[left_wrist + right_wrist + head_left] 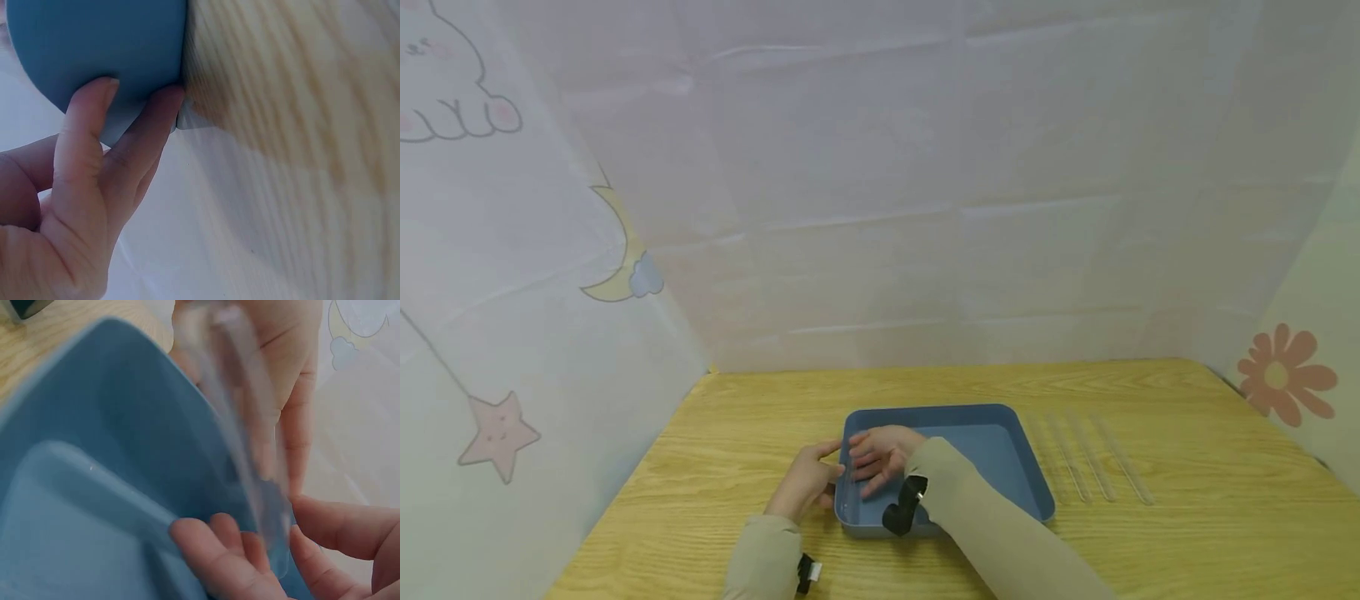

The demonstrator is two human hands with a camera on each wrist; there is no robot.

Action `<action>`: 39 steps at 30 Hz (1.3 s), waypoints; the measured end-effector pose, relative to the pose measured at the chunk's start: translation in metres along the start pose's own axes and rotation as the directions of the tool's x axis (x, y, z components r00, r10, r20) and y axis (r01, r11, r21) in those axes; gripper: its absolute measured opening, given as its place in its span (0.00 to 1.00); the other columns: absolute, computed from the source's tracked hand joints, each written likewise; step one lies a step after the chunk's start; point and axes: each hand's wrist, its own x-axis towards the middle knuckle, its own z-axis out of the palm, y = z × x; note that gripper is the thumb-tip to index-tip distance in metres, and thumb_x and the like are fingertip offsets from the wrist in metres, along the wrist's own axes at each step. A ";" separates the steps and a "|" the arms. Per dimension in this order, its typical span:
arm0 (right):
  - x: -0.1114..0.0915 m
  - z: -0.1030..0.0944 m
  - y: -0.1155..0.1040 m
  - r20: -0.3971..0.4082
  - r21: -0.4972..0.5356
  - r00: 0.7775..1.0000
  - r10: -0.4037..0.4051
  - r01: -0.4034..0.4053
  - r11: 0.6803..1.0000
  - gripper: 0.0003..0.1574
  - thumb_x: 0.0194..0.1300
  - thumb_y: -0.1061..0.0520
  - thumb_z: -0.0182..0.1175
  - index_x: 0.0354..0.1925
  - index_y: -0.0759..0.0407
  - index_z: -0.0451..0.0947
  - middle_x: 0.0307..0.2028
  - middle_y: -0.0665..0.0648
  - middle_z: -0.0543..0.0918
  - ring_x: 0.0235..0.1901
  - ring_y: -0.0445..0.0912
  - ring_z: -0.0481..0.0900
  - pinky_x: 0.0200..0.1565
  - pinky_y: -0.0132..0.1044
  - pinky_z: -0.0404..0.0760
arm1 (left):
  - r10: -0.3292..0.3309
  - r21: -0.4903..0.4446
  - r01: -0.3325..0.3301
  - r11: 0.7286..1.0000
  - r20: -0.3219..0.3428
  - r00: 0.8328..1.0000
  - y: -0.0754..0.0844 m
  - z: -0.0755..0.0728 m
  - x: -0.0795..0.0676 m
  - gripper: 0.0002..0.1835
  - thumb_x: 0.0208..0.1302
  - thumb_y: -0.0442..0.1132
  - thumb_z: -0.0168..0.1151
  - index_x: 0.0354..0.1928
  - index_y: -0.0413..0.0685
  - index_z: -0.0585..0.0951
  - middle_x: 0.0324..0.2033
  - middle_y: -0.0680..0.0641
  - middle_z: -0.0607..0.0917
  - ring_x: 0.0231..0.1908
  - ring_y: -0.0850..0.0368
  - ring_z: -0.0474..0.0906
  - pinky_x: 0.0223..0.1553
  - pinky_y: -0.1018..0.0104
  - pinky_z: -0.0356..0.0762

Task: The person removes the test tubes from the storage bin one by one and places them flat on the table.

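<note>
A blue rectangular tray [1011,467] lies on the wooden table. My left hand [811,482] is at its left side; in the left wrist view, extended fingers [94,119] press against the tray's outer wall [119,44]. My right hand [883,462] reaches over the tray's left part. In the right wrist view its thumb and fingers pinch a clear test tube [250,450], blurred, close to the tray's inner wall [150,419]. My left hand [275,369] shows behind that tube. From the head, the held tube is barely visible.
Several clear test tubes [1090,458] lie side by side on the table [760,400], just right of the tray. A pale printed sheet [925,208] stands as a wall behind the table and along both sides.
</note>
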 end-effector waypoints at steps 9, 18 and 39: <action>-0.002 -0.002 0.002 -0.060 -0.019 0.997 -0.046 0.045 0.999 0.25 0.64 0.77 0.52 0.60 0.71 0.69 0.37 0.67 0.76 0.37 0.55 0.78 0.51 0.56 0.78 | -0.004 0.011 0.004 1.000 -0.001 1.000 -0.001 0.001 -0.001 0.27 0.68 0.25 0.53 0.69 0.31 0.64 0.34 0.36 0.85 0.30 0.51 0.83 0.21 0.66 0.78; -0.013 -0.012 0.002 -0.053 -0.002 0.995 -0.083 0.083 0.997 0.34 0.64 0.77 0.54 0.67 0.74 0.60 0.47 0.73 0.76 0.47 0.62 0.80 0.48 0.53 0.80 | -0.002 -0.002 0.002 1.000 0.005 1.000 -0.003 0.002 -0.001 0.27 0.68 0.25 0.53 0.69 0.31 0.64 0.35 0.35 0.85 0.30 0.50 0.84 0.20 0.66 0.78; -0.052 -0.042 -0.021 -0.026 -0.018 0.993 -0.118 0.118 0.993 0.33 0.68 0.70 0.55 0.69 0.68 0.61 0.57 0.70 0.73 0.48 0.57 0.80 0.35 0.40 0.81 | -0.003 -0.030 0.003 1.000 -0.003 1.000 -0.004 -0.002 0.000 0.27 0.68 0.24 0.53 0.69 0.32 0.65 0.27 0.42 0.85 0.24 0.53 0.82 0.18 0.68 0.77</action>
